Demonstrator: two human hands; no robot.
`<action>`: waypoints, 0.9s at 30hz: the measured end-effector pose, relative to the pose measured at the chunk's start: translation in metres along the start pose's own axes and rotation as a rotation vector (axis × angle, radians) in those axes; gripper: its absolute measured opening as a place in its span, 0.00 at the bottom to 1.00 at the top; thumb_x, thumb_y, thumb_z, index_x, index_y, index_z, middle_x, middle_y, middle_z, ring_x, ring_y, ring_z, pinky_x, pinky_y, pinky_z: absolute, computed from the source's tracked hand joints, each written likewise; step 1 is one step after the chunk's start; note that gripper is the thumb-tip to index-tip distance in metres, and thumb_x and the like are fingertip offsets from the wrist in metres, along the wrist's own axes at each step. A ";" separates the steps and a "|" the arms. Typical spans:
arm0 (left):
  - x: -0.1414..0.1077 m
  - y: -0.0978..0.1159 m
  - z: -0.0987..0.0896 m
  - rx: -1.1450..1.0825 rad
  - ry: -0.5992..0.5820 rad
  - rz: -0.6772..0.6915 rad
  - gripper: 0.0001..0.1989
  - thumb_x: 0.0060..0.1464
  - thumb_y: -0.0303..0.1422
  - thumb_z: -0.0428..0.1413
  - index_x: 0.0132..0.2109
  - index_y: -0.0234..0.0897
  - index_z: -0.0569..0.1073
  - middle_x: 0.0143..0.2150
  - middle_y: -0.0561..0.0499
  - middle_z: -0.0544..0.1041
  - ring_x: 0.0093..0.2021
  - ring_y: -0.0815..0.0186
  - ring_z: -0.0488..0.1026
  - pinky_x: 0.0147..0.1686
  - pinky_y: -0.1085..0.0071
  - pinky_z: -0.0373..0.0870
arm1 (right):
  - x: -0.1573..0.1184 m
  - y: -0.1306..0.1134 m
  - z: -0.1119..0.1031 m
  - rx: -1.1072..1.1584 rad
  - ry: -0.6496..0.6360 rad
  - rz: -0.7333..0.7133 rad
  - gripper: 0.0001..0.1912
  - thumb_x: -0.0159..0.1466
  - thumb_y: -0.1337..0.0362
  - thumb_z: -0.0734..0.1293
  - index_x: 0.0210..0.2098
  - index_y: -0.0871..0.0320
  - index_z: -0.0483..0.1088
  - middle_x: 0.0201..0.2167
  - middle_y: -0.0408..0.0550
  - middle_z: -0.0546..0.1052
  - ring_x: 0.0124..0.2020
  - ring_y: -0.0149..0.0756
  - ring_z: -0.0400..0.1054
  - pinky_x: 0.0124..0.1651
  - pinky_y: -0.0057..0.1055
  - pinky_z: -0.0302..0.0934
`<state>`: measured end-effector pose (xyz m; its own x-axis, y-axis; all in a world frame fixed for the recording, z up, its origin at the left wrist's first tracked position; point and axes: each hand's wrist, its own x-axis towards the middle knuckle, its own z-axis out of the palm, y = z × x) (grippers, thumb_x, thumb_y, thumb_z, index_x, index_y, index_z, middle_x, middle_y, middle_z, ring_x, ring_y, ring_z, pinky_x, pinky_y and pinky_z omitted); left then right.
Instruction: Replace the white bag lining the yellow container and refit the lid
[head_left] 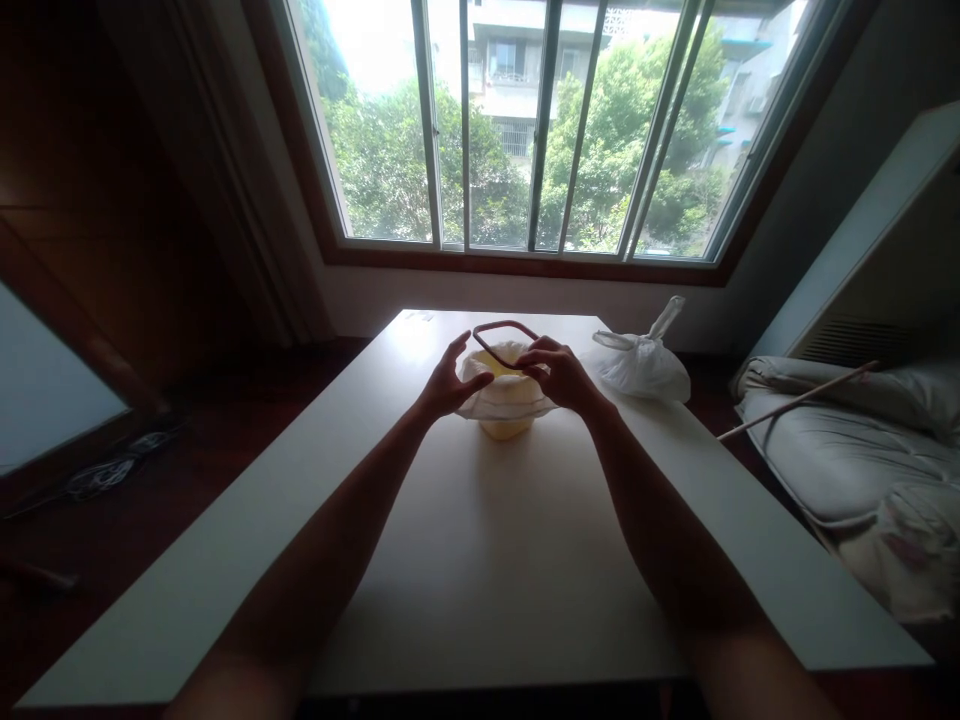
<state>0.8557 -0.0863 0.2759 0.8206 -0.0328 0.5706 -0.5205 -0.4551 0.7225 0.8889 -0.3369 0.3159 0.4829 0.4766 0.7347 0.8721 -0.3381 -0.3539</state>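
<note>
A small yellow bin (pixel 506 430) stands on the white table, lined with a thin whitish plastic bag (pixel 480 408) folded out over its rim. Just above its mouth is a brown rounded-corner ring (pixel 489 347), tilted. My right hand (pixel 553 372) pinches this ring at its near right side. On the other side, my left hand (pixel 451 380) is beside the bag with thumb and fingers spread apart, near the ring's left end. Whether its fingertips touch the bag or the ring I cannot tell.
To the right of the bin, a tied white plastic bag (pixel 643 368) lies on the table (pixel 480 600). A stick (pixel 795 402) leans by a pale padded seat or mattress (pixel 840 450) at the right. Cables (pixel 105 478) lie on the floor at the left. A window (pixel 525 130) is beyond the table.
</note>
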 end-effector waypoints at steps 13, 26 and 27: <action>0.000 0.000 0.000 0.085 -0.006 0.051 0.51 0.44 0.50 0.68 0.70 0.44 0.55 0.71 0.37 0.58 0.70 0.44 0.56 0.65 0.42 0.58 | 0.000 -0.008 0.000 0.025 -0.096 -0.011 0.09 0.63 0.69 0.71 0.40 0.50 0.81 0.41 0.48 0.78 0.40 0.36 0.74 0.46 0.34 0.66; 0.002 0.006 -0.003 0.147 0.022 0.022 0.42 0.40 0.52 0.69 0.59 0.36 0.71 0.66 0.33 0.64 0.68 0.45 0.61 0.64 0.47 0.61 | 0.000 -0.011 0.000 0.046 -0.139 -0.057 0.09 0.62 0.69 0.71 0.40 0.52 0.81 0.42 0.48 0.79 0.40 0.36 0.75 0.46 0.33 0.67; 0.002 0.006 -0.003 0.155 0.027 0.022 0.42 0.40 0.53 0.69 0.58 0.35 0.72 0.66 0.33 0.65 0.67 0.45 0.62 0.65 0.47 0.61 | 0.000 -0.011 0.000 0.048 -0.147 -0.057 0.09 0.62 0.69 0.71 0.40 0.52 0.81 0.42 0.48 0.79 0.40 0.36 0.75 0.46 0.33 0.67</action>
<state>0.8533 -0.0867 0.2825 0.8017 -0.0218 0.5974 -0.4940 -0.5868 0.6416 0.8795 -0.3330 0.3203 0.4355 0.6086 0.6632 0.8997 -0.2694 -0.3436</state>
